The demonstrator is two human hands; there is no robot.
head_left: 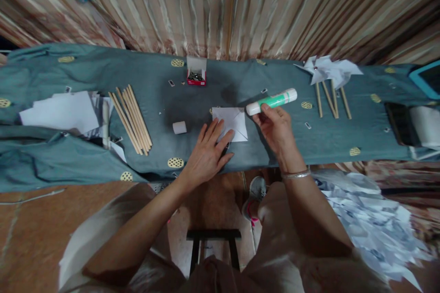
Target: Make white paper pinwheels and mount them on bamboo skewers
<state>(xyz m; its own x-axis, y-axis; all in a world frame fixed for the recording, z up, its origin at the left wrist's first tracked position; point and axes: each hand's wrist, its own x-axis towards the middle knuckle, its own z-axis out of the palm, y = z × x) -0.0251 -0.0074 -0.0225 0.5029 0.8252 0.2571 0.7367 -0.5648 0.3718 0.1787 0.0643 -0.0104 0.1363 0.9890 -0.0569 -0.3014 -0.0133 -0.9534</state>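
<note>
A small white square of paper [239,121] with diagonal lines across it lies on the green cloth in front of me. My left hand [208,153] rests on its left side, fingers spread and flat. In my right hand [275,128] is a green and white glue stick [275,100], pinched between thumb and fingers. Its white end points left, just above the paper's upper right corner. The white glue cap [179,127] lies on its side to the left of the paper.
An open red box of small metal pieces [196,78] stands at the back. Wooden sticks [132,121] and a stack of white paper [62,112] lie left. Paper pinwheels [330,71] on sticks, a dark phone [398,123] and a blue-edged tablet [428,80] are right. Paper pieces [371,215] heap below.
</note>
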